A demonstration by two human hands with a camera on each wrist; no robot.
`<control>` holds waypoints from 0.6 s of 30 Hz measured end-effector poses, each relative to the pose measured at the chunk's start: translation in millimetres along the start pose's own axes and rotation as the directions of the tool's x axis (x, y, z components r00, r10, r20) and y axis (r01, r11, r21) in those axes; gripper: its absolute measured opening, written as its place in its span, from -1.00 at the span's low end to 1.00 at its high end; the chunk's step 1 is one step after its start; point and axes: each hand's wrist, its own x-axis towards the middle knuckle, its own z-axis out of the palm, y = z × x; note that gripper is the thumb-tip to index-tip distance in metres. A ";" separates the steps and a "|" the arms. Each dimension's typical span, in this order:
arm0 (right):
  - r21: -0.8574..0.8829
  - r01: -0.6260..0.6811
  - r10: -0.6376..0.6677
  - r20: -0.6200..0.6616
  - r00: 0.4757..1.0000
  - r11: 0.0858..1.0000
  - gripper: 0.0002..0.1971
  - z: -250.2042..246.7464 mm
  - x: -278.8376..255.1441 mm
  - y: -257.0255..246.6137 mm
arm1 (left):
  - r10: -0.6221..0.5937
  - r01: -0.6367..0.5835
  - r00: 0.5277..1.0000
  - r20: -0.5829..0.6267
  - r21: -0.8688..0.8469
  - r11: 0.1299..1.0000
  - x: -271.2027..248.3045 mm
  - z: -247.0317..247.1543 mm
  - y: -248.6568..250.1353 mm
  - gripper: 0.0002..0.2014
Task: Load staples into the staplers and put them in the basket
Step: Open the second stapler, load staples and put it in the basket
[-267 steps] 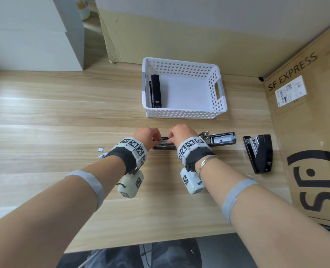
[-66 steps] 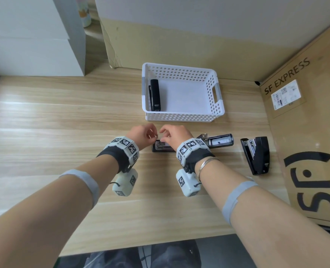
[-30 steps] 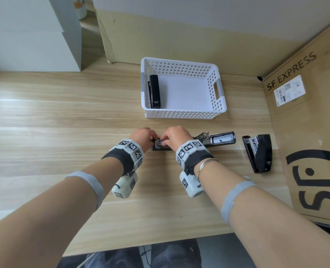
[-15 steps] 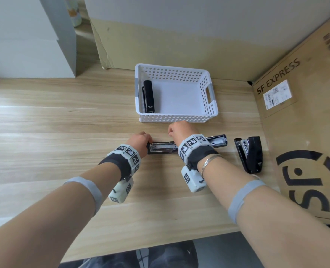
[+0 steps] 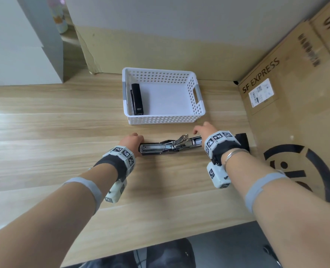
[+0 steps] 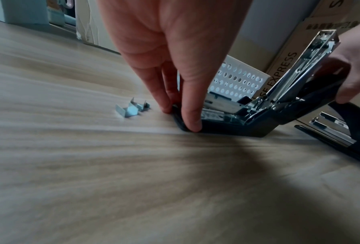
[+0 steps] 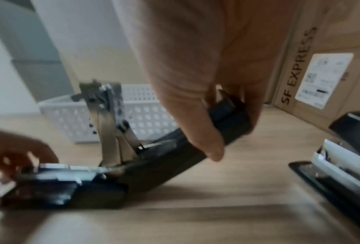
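Note:
A black stapler (image 5: 160,148) lies unfolded on the wooden table between my hands. My left hand (image 6: 180,115) pinches the front end of its base against the table. My right hand (image 7: 231,132) grips the end of the black top cover (image 7: 195,145) and holds it raised at an angle. The metal magazine arm (image 6: 312,54) sticks up between base and cover. A white perforated basket (image 5: 164,119) stands just behind, with one closed black stapler (image 5: 137,99) along its left wall. A second unfolded stapler (image 6: 346,132) lies to the right, mostly hidden behind my right wrist in the head view.
A few loose staple strips (image 6: 130,109) lie on the table left of my left fingers. A large SF EXPRESS cardboard box (image 5: 295,113) walls off the right side. Cardboard and a wall stand behind the basket; a white cabinet (image 5: 15,55) is at the far left.
My right hand left the stapler's middle, moved to its right end and lifted the cover. My left hand shifted to the base's left end. The magazine arm now stands up.

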 end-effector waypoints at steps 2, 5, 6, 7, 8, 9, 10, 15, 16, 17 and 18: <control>0.026 0.045 -0.043 -0.068 0.997 0.999 -0.72 1.6 -3.3 1.6 | 0.005 -0.005 1.000 0.003 0.005 1.000 0.5 -1.9 0.2 -0.55; -0.046 0.127 -0.131 -0.096 0.987 0.991 -0.70 -11.9 -13.5 -4.5 | 0.014 -0.014 1.000 0.006 0.011 1.000 1.0 -4.4 1.4 -0.57; -0.077 0.157 -0.165 -0.107 0.980 0.985 -0.67 -16.6 -16.8 -9.4 | 0.017 -0.017 1.000 0.012 0.014 1.000 1.0 -4.8 1.4 -0.57; -0.075 0.182 -0.189 -0.109 0.976 0.980 -0.65 -21.3 -19.7 -17.0 | 0.018 -0.018 1.000 0.017 0.015 1.000 0.6 -5.3 1.8 -0.57; -0.040 0.204 -0.207 -0.104 0.973 0.978 -0.64 -24.8 -22.1 -26.5 | 0.018 -0.018 1.000 0.017 0.014 1.000 0.9 -5.4 2.2 -0.57; -0.003 0.226 -0.225 -0.099 0.969 0.974 -0.64 -27.7 -24.0 -37.8 | 0.017 -0.017 1.000 0.017 0.013 1.000 1.2 -5.6 2.3 -0.57; 0.022 0.250 -0.246 -0.103 0.964 0.968 -0.63 -28.1 -24.3 -49.9 | 0.017 -0.018 1.000 0.016 0.011 1.000 1.4 -5.4 2.2 -0.56; -0.051 0.350 -0.354 -0.120 0.927 0.935 -0.66 -8.3 -7.2 -102.3 | 0.010 -0.010 1.000 0.018 -0.004 1.000 1.7 -5.5 1.0 -0.55; -0.065 0.355 -0.360 -0.115 0.926 0.933 -0.68 -3.2 -2.3 -108.5 | 0.009 -0.009 1.000 0.019 0.001 1.000 2.3 -5.1 0.3 -0.55; -0.075 0.356 -0.363 -0.113 0.925 0.931 -0.71 1.3 1.8 -112.9 | 0.005 -0.005 1.000 0.020 0.004 1.000 2.5 -5.0 0.1 -0.55; -0.082 0.359 -0.366 -0.109 0.924 0.930 -0.71 5.7 6.4 -116.9 | 0.000 0.000 1.000 0.020 0.002 1.000 2.7 -4.6 -0.8 -0.55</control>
